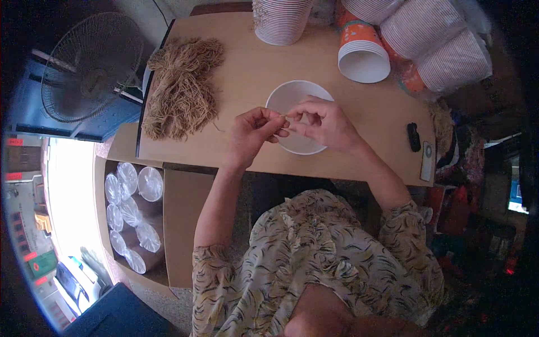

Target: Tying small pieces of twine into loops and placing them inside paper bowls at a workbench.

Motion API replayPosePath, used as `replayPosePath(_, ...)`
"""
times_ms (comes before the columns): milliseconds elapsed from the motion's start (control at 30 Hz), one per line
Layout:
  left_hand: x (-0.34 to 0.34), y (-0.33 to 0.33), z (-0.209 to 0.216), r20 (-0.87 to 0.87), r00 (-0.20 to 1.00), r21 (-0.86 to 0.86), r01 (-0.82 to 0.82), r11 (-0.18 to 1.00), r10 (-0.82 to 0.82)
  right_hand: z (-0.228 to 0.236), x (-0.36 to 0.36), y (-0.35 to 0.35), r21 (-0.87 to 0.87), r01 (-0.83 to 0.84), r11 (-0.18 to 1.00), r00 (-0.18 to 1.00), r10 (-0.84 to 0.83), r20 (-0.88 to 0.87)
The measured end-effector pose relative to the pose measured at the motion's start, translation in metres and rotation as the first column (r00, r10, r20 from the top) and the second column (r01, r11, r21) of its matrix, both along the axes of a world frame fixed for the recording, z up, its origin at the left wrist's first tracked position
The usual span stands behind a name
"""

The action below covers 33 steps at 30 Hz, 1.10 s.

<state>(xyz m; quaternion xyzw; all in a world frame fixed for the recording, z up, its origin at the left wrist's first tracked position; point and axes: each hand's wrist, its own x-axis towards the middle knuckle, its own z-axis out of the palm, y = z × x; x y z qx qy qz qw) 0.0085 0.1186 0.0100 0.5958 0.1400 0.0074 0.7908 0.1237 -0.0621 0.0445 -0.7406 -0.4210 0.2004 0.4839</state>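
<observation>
Both hands meet over a white round tub (287,94) on the table. My left hand (250,136) is closed, thumb against fingertips. My right hand (332,124) comes in from the other side with its thumb and forefinger pinched close to the left fingertips. Something tiny and pale seems to be between them, too small to name. The two hands hide part of the tub's inside and its near left rim. To the left lies a heap of tan, twine-like strands (182,90), apart from the hands.
The brown table (241,62) carries a tall stack of white tubs (282,22), an orange-and-white stack (364,53) and plastic-wrapped stacks (426,39). A small black object (414,137) lies right. A cardboard box (188,224) with wrapped tubs (130,210) stands below left, near a fan (92,67).
</observation>
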Motion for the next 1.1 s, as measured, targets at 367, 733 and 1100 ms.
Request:
replayPosePath(367, 0.001, -0.017, 0.008, -0.086, 0.986, 0.094, -0.135, 0.986, 0.144, -0.025, -0.019, 0.006, 0.160, 0.168, 0.973, 0.931, -0.210, 0.300)
replayPosePath(733, 0.001, -0.019, -0.008, 0.011, 0.990, -0.042, -0.141, 0.989, 0.142, -0.019, -0.022, 0.002, 0.089, 0.186, 0.978, 0.974, -0.196, 0.110)
replayPosePath(1100, 0.000, -0.028, 0.001, 0.110, 0.984, 0.062, -0.149, 0.987, 0.142, -0.020, 0.001, 0.000, -0.003, 0.159, 0.987, 0.863, -0.141, -0.485)
